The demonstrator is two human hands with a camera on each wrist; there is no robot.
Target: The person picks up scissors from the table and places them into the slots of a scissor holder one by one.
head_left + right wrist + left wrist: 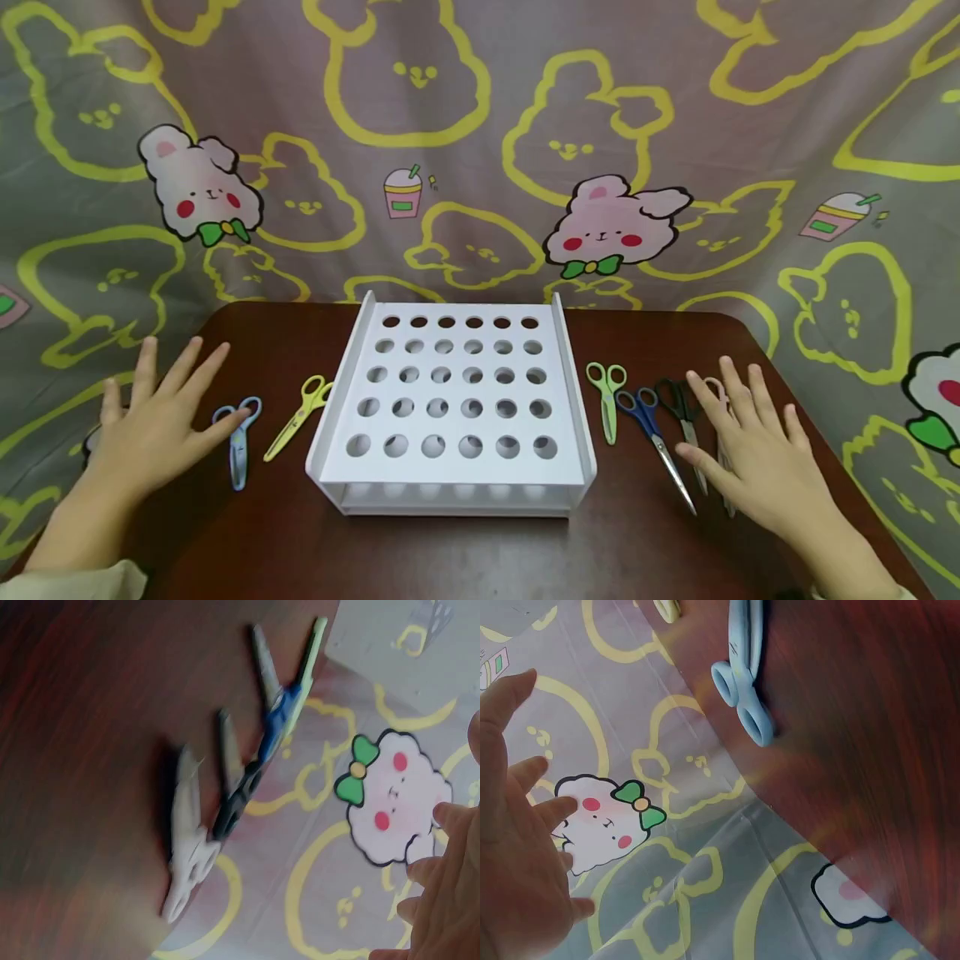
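Left hand (153, 429) open, fingertip at the blue scissors (238, 437); right hand (757, 454) flat over the pale scissors (187, 840). Likely light, stiff, slick plastic; take them by the handle loops.

Left hand (514, 847): seen at the left edge, fingers spread and straight, nothing held. Blue scissors (744, 671): laid flat on the brown table (870, 750), handle loops near the table's edge, blades cut off by the top of the frame; well apart from the hand. Yellow item (667, 609): only a small part seen at the top edge, kind not determinable. Cloth (697, 847): grey, printed with yellow rabbit outlines and a pink rabbit with a green bow, seen beyond the table's edge.
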